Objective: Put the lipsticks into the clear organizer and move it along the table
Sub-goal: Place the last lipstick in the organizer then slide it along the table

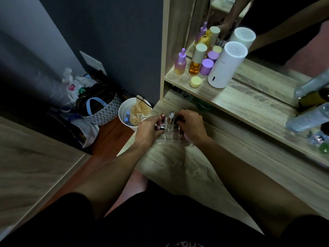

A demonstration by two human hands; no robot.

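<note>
The clear organizer [171, 134] stands on the wooden table [178, 166] near its far left corner, between my two hands. A dark red lipstick [162, 117] and a clear-capped one [171, 115] stand upright in its back cells. My left hand [149, 129] grips the organizer's left side, with a black and silver lipstick [161, 126] at its fingertips. My right hand [191, 126] grips the right side, fingers curled over a dark lipstick [178, 120]. A pink item [187, 136] shows under my right palm, mostly hidden.
A raised shelf [231, 97] behind holds purple and amber bottles [195, 63], a yellow jar [195, 81] and a white cylinder device [225, 65]. Plastic bottles [308, 116] lie at right. A white bin [128, 113] and bags [99, 107] stand on the floor left of the table edge.
</note>
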